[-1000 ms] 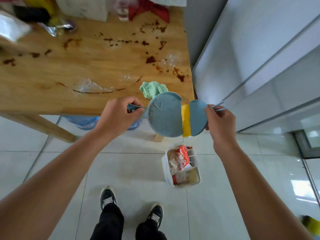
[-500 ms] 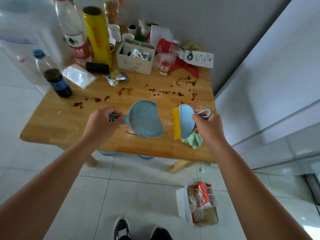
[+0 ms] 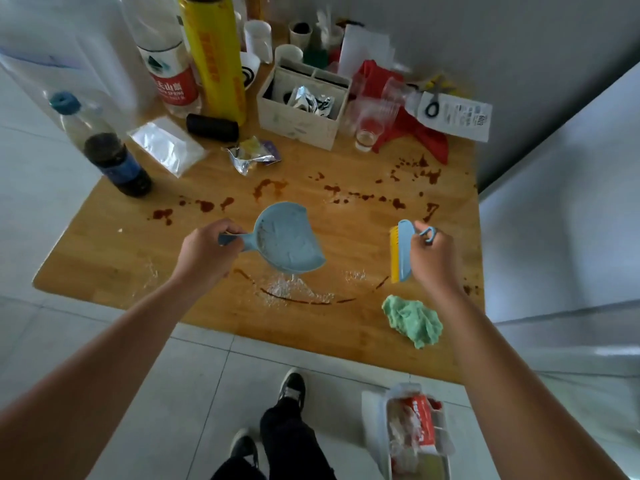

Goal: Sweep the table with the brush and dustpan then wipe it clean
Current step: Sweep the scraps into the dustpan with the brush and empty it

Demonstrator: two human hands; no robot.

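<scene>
My left hand (image 3: 204, 258) was curled round the handle of the blue dustpan (image 3: 287, 240), holding it tilted over a scatter of white crumbs (image 3: 294, 289) on the wooden surface (image 3: 104, 251). My right hand (image 3: 433, 263) gripped the brush (image 3: 401, 251) by its looped handle, yellow bristles facing the dustpan, the two well apart. The green cloth (image 3: 412, 320) lay crumpled near the front edge. Brown stains (image 3: 363, 197) dotted the wood farther back.
</scene>
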